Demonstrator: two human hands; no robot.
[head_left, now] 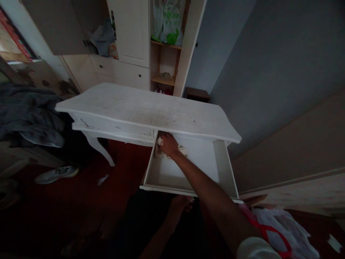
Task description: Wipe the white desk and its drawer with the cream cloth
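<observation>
My right hand (169, 144) reaches into the pulled-out drawer (202, 158) of a white table (151, 104). Its fingers are closed on a pale cloth (183, 150) bunched in the drawer's back left corner. A whitish piece with reddish print (160, 141) shows beside the fingertips; whether it belongs to the cloth I cannot tell. Below the drawer's front edge, in dim light, my left hand (181, 203) is held with curled fingers. What it holds, if anything, is too dark to make out.
Behind the table stands a white wardrobe (132, 39) with plastic bags (171, 21) on a shelf. Grey clothing (29, 111) is heaped at left, above a shoe (58, 174) on the red floor. A white bag with red handles (283, 230) lies at lower right, near the wall.
</observation>
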